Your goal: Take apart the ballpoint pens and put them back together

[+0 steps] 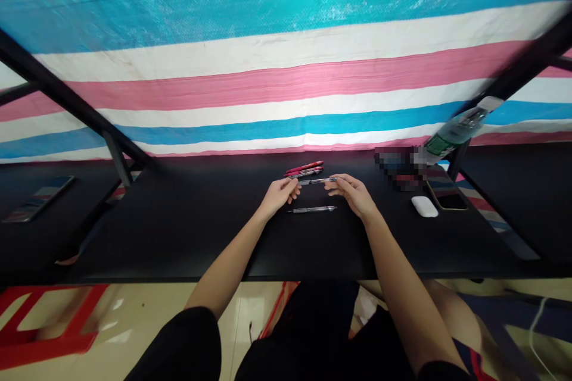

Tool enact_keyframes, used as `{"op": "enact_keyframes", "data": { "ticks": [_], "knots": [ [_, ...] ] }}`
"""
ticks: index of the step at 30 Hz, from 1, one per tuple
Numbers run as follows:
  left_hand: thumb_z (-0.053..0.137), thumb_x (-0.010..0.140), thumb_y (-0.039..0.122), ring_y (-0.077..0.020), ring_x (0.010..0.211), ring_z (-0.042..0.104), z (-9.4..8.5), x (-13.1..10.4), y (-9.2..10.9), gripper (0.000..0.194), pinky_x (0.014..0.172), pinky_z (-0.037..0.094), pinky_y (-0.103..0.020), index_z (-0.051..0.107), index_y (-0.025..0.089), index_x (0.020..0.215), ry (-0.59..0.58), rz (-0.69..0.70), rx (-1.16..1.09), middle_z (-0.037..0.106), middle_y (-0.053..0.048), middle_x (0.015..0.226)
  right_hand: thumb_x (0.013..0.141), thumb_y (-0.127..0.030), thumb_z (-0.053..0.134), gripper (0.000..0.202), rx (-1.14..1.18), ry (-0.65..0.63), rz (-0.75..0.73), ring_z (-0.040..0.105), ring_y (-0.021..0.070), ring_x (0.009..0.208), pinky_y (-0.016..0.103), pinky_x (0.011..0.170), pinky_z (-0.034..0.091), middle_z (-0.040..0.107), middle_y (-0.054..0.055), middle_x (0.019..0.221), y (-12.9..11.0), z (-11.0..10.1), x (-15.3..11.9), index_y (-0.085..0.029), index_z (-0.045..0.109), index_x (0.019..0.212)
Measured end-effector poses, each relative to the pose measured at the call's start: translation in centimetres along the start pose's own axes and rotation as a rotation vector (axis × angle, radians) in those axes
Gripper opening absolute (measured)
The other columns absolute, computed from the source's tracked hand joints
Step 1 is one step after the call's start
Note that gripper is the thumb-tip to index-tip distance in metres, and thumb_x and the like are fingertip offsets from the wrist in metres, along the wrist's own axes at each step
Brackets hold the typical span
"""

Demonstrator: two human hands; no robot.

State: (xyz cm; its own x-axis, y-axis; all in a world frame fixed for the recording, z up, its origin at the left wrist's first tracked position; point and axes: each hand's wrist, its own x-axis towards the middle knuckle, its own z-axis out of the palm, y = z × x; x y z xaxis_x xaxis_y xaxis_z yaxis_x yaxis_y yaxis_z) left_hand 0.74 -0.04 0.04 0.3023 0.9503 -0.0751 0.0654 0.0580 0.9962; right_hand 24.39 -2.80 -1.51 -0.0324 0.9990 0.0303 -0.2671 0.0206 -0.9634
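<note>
Backdrop: large woven plastic sheet (286, 89), striped blue, white and pink, creased, shiny in the upper blue band. Below it, a long rectangular black bench (179, 226), smooth, low sheen, straight edge. Glossy cream tiled floor (147, 321) under that. Black metal bars (75, 101) slant up at both sides. Red plastic stool (83, 324) at lower left, smooth, open-framed.

Clear plastic bottle (456, 134), green label, white cap, tilted at the bench's far right. A blurred-out patch sits beside it; contents can't be told. Flat dark glossy rectangular device (40, 199) on the black surface at far left.

Left hand (280, 191): nearly closed, thumb and fingers pinching the left end of a slim clear-barrelled pen (318, 181). Right hand (353, 191): partly open, thumb and index at the pen's right end, other fingers loosely bent. Pen is roughly level, between the hands, above the bench.

Dark-screened phone (447, 195), rounded corners, right side. Rounded glossy white plastic case (424, 206) just beside it. Slim red pens (304, 167) and a grey-and-clear pen (307, 172) grouped beyond the hands. Grey-gripped clear pen (311, 209) lies alone nearer the bench edge.
</note>
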Motion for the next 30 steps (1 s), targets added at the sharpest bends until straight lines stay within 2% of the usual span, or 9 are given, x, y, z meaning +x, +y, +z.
{"op": "enact_keyframes", "data": {
  "ticks": [5,8,15,23,30],
  "knots": [
    [0.067,0.08,0.044,-0.0093,0.057,0.053,-0.21,-0.02,-0.2,0.032,0.051,0.042,-0.023,0.066,0.013,0.086,-0.014,0.075,0.015,0.062,-0.004,0.073,0.077,-0.046,0.075,0.029,-0.002,0.006,-0.006,0.072,0.0203,0.085,0.031,0.072,0.059,0.077,0.006,0.09,0.04,-0.05,0.05,-0.022,0.073,0.094],
    [0.069,0.079,0.041,-0.0101,0.059,0.055,-0.17,-0.05,-0.16,0.033,0.053,0.044,-0.023,0.065,0.013,0.095,-0.01,0.079,-0.009,0.063,-0.004,0.075,0.078,-0.046,0.075,0.029,0.001,0.004,-0.009,0.072,0.0199,0.085,0.031,0.072,0.059,0.076,0.006,0.09,0.03,-0.03,0.04,-0.022,0.073,0.094],
    [0.058,0.085,0.051,-0.0097,0.055,0.053,0.03,-0.09,0.1,0.041,0.048,0.039,-0.022,0.062,0.012,0.072,-0.026,0.026,0.041,0.061,-0.005,0.067,0.078,-0.045,0.075,0.028,0.003,-0.005,-0.009,0.072,0.0193,0.084,0.03,0.071,0.059,0.076,0.006,0.09,0.08,0.03,0.01,-0.022,0.073,0.095],
    [0.068,0.078,0.044,-0.0104,0.059,0.055,-0.04,-0.2,0.17,0.032,0.051,0.042,-0.023,0.064,0.014,0.089,-0.024,0.06,0.001,0.063,-0.004,0.073,0.078,-0.046,0.074,0.029,-0.01,0.004,-0.019,0.071,0.02,0.085,0.032,0.072,0.058,0.076,0.006,0.09,-0.02,0.05,0.0,-0.022,0.073,0.095],
    [0.056,0.086,0.048,-0.0097,0.056,0.053,0.09,-0.14,0.19,0.037,0.047,0.038,-0.022,0.064,0.012,0.078,-0.034,0.026,0.058,0.061,-0.005,0.069,0.078,-0.047,0.074,0.031,-0.028,0.011,-0.021,0.071,0.0206,0.085,0.033,0.072,0.059,0.076,0.006,0.09,-0.02,0.04,-0.03,-0.022,0.072,0.095]
  ]
}}
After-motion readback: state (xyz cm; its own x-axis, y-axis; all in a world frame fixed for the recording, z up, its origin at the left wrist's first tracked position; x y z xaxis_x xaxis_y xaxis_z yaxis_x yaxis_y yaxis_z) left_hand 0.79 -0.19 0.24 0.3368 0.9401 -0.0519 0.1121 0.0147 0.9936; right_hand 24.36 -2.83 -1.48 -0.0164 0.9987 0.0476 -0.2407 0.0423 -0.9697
